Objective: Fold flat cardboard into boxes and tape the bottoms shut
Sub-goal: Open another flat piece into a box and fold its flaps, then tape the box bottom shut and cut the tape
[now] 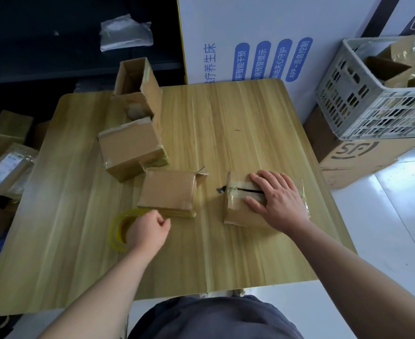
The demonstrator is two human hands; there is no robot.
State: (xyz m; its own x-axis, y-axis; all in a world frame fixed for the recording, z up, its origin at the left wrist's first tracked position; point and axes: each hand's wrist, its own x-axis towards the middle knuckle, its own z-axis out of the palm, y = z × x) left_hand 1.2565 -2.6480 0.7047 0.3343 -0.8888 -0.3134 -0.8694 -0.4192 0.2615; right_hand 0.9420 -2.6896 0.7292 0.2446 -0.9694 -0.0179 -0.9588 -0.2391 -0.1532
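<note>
The bench (pixel 226 123) is the biggest thing here, wood grain, and both grips are over its near half. Behind it, well past the right grip (pixel 276 199), stands a white printed board (pixel 250 23) with blue labels. Out to the right of that grip there's a grey plastic crate (pixel 343 104) with some cardboard boxes inside, and it's parked on top of a big carton (pixel 353 162) on the floor. Way off to the left of the left grip (pixel 147 231), a few parcels (pixel 5 165) lie on the floor.

On the bench, up and away from the left grip, there's a cluster of built boxes (pixel 130 148), the farthest one standing tall with its top open. Just ahead of the left grip, nearly touching the knuckles, sits the flat cardboard stack (pixel 167 189).

The box being worked on, call it the taped box (pixel 237 211), is right under the right grip. That grip lies flat on top with fingers spread out straight, pressing down, not wrapped round anything. Clear tape runs over the seam, and a thin dark line shows along it by the fingertips, with a small dark bit poking out at the end. Can't tell what that is.

The tape roll (pixel 120 230), yellowish and see-through, lies on the bench against the left side of the left grip. That grip has its fingers curled and overlaps the roll, but I honestly can't tell if it's actually holding it.
</note>
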